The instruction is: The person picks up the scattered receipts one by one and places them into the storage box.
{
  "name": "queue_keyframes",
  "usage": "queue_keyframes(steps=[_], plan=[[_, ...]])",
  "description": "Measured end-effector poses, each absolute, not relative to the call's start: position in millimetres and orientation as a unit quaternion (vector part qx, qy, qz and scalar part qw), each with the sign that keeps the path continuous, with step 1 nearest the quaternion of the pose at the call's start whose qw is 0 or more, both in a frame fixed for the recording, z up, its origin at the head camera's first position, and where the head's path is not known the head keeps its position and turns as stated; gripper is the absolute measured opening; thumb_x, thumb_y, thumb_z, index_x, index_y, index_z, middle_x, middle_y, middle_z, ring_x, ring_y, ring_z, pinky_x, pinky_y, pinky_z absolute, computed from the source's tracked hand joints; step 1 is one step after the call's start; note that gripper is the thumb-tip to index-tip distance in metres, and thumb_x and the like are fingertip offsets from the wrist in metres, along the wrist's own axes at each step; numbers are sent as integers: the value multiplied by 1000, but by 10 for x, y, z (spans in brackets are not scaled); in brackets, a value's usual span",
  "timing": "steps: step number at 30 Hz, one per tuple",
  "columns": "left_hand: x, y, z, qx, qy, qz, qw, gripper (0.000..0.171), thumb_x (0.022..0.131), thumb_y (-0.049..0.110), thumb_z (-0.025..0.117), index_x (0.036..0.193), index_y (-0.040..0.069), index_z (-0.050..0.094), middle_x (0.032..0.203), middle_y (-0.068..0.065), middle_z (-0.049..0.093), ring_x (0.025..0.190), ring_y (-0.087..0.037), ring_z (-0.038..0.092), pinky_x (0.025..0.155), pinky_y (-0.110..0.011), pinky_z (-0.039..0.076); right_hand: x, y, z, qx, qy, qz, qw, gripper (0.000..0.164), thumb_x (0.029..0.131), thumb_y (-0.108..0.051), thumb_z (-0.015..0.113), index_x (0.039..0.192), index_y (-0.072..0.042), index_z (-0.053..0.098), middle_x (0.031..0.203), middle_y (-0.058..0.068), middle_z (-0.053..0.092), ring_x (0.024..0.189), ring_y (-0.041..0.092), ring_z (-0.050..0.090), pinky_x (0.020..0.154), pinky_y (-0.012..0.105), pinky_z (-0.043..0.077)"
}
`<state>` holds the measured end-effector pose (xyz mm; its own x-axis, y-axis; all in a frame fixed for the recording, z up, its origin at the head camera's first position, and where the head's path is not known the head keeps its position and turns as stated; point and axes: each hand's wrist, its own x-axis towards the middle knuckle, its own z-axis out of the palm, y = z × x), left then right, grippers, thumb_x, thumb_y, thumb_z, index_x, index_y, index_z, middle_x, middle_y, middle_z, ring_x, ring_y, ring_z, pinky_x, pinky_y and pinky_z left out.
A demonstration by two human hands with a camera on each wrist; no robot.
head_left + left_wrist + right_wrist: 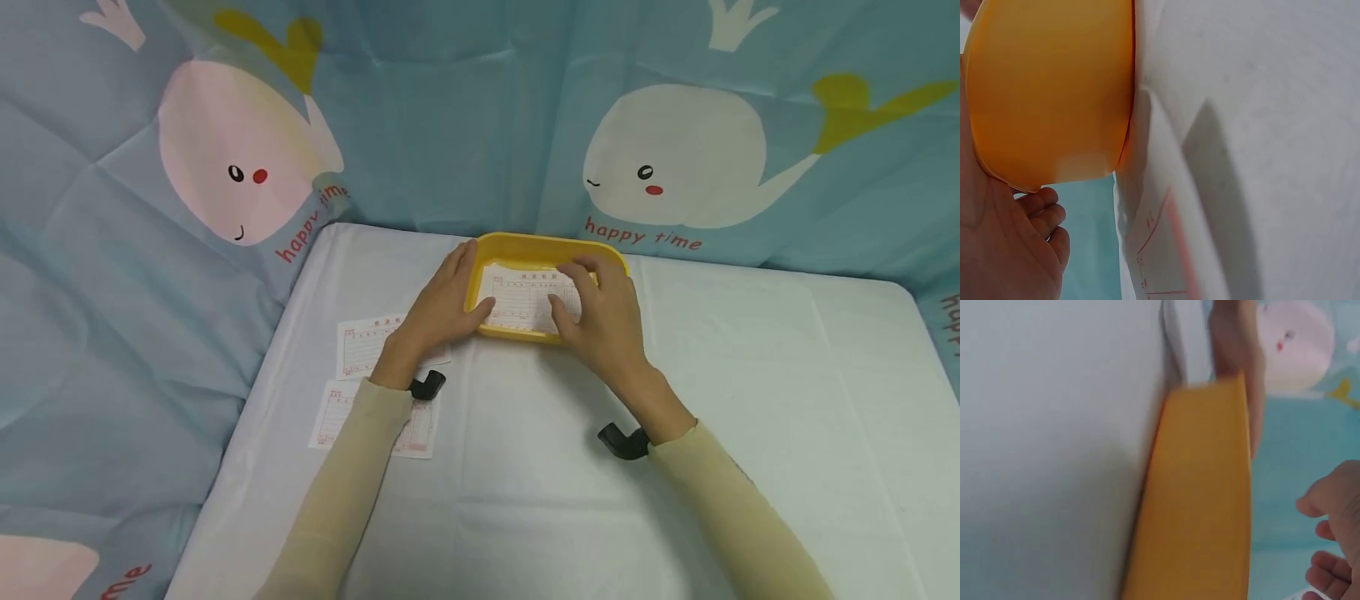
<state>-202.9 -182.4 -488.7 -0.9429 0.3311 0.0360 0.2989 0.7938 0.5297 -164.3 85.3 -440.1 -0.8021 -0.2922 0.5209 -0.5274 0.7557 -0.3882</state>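
Note:
A shallow yellow plastic box [551, 243] stands near the back edge of the table, with printed paper slips [517, 296] inside it. At its left end my left hand [447, 298] holds the wall, thumb over the rim and fingers along the outside. In the left wrist view the fingers [1047, 215] show past the box's corner. My right hand [609, 321] hovers over the box's right part, its fingers and thumb bent and apart with nothing between them. Seen from the right wrist, this hand [1338, 531] stands clear of the yellow wall [1194, 494].
Two more printed slips, an upper one [360, 346] and a lower one [416, 437], lie on the white-covered table [517, 500] left of the box, partly under my left arm. A blue whale-print curtain [465, 125] hangs behind the table and along its left side.

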Motion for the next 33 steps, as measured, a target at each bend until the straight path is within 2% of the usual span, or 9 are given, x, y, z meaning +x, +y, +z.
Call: queue_keyframes(steps=[5, 8, 13, 21, 25, 28, 33], plan=[[-2052, -1805, -4870, 161, 947, 276, 30, 96, 102, 50, 55, 172, 13, 1, 180, -9, 9, 168, -26, 14, 136, -46, 22, -1354, 698, -4458, 248, -889, 305, 236, 31, 92, -17, 77, 119, -3, 73, 124, 18, 67, 112, 39, 65, 94, 54, 52], [-2063, -1801, -4858, 156, 948, 276, 30, 96, 102, 50, 55, 172, 14, 1, 180, -8, 8, 168, -26, 14, 136, -46, 22, -1274, 663, -4503, 248, -888, 310, 231, 30, 91, -17, 77, 118, -5, 74, 123, 16, 68, 110, 38, 66, 92, 54, 52], [-2060, -1804, -4860, 155, 949, 274, 33, 96, 102, 50, 56, 172, 13, 1, 180, -8, 9, 168, -26, 14, 136, -45, 22, -1240, 713, -4555, 232, -892, 320, 219, 29, 92, -17, 77, 118, -3, 74, 123, 17, 67, 112, 38, 65, 97, 53, 51], [-2049, -1820, -4878, 162, 946, 278, 34, 96, 102, 50, 55, 172, 13, 1, 180, -9, 9, 168, -25, 14, 136, -43, 21, -1406, 937, -4607, 174, -893, 345, 231, 30, 95, -16, 74, 119, 0, 73, 130, 20, 67, 124, 42, 60, 101, 57, 45], [-2044, -1826, -4884, 165, 944, 283, 33, 96, 102, 50, 55, 172, 12, 1, 180, -9, 9, 167, -25, 14, 136, -44, 21, -1570, 1119, -4677, 131, -901, 345, 228, 37, 95, -19, 72, 125, 3, 70, 139, 22, 63, 133, 43, 55, 110, 60, 41], [-2034, -1829, -4884, 166, 944, 284, 35, 96, 102, 50, 55, 172, 12, 0, 180, -10, 9, 168, -26, 14, 136, -44, 21, -1633, 1220, -4741, 100, -911, 344, 205, 44, 96, -21, 72, 131, 4, 66, 148, 23, 58, 141, 44, 51, 117, 61, 37], [-2027, -1808, -4874, 167, 946, 277, 27, 96, 102, 49, 55, 171, 10, 1, 180, -13, 10, 168, -28, 14, 136, -44, 20, -1647, 1290, -4809, 61, -918, 345, 187, 47, 97, -25, 70, 134, 5, 65, 150, 23, 57, 141, 44, 53, 119, 61, 41]])
